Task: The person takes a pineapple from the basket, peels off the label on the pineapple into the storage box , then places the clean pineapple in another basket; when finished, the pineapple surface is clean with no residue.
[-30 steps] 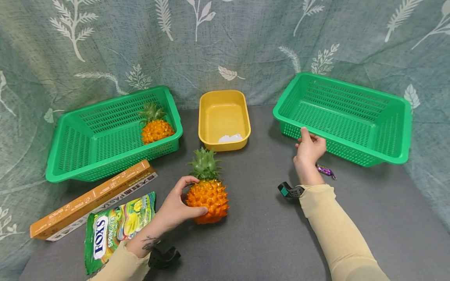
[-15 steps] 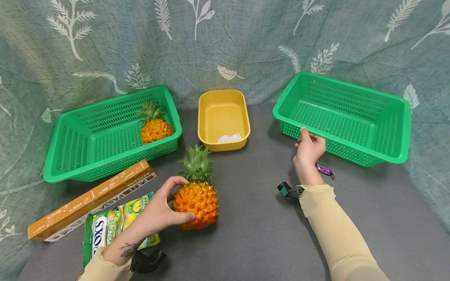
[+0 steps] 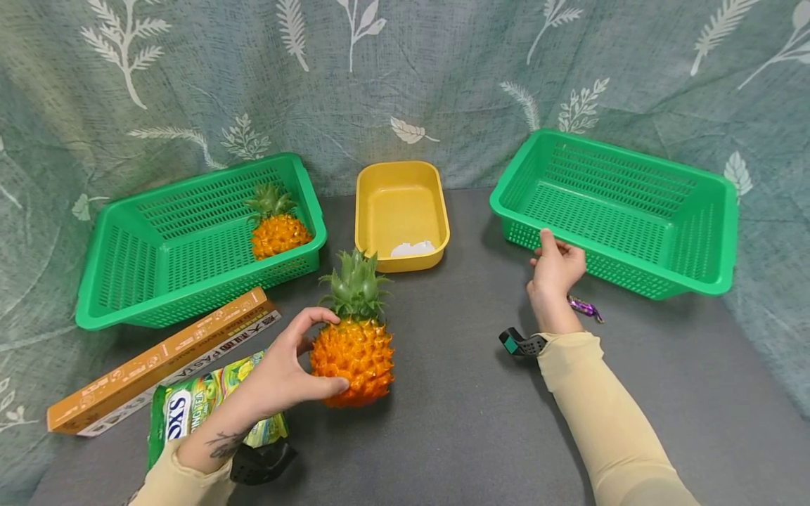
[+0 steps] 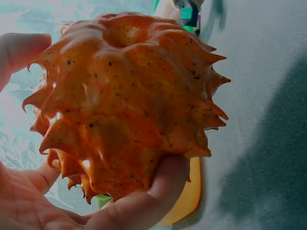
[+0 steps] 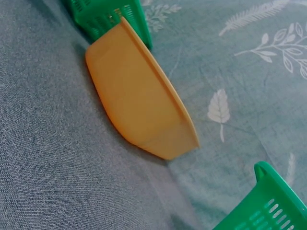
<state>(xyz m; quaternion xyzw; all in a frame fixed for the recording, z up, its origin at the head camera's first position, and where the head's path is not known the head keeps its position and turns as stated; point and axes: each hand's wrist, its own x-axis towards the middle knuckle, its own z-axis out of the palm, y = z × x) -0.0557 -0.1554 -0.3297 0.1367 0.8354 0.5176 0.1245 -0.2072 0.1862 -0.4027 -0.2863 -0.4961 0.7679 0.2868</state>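
My left hand grips an orange spiky pineapple with green leaves from its left side, thumb low and forefinger near the leaf crown. In the left wrist view the round base of this pineapple faces the camera, with fingers around it. The pineapple seems to be held off the table, leaves pointing away from me. My right hand is by the front wall of the right green basket, thumb up, fingers loosely curled, nothing visible in it. Whether it touches the basket, I cannot tell. It is out of sight in the right wrist view.
A left green basket holds another pineapple. Between the baskets is a yellow tub with a white piece inside. A pasta box and a Fox's candy bag lie left. A purple-wrapped candy lies right.
My left hand has shifted left with the pineapple, then slightly up. The forearm now covers more of the candy bag. My right hand has stayed in place.
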